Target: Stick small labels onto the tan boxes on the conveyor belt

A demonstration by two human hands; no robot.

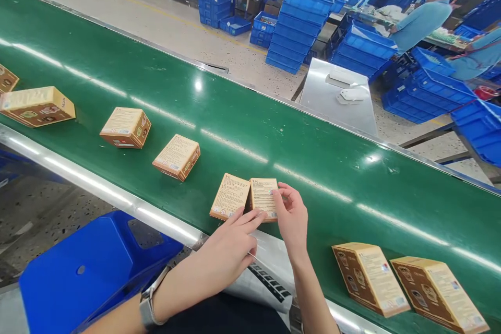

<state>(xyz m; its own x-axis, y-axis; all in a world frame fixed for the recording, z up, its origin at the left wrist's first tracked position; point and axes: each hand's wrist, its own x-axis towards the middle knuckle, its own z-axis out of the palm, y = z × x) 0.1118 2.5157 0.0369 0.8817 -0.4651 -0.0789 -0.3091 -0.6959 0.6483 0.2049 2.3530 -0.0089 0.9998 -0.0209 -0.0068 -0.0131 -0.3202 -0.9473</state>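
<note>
Two brown-and-cream cardboard boxes lie side by side on the green belt, a left box (230,195) and a right box (263,195), printed text upward. My left hand (225,250) reaches over their near edges, index and middle fingers stretched onto the right box. Its thumb and other fingers are curled at the edge of a pale sticker sheet (270,284) with dark squares, partly hidden below the hand. At the right box's right edge, my right hand (291,214) pinches with thumb and index finger at a small shiny sticker (273,192) on the printed face.
Several similar boxes lie on the conveyor belt (313,156), including a box (178,156) to the left and a box (370,279) bearing a small sticker to the right. A blue plastic stool (78,266) stands at lower left. Stacked blue crates (297,26) and a person (422,21) are beyond.
</note>
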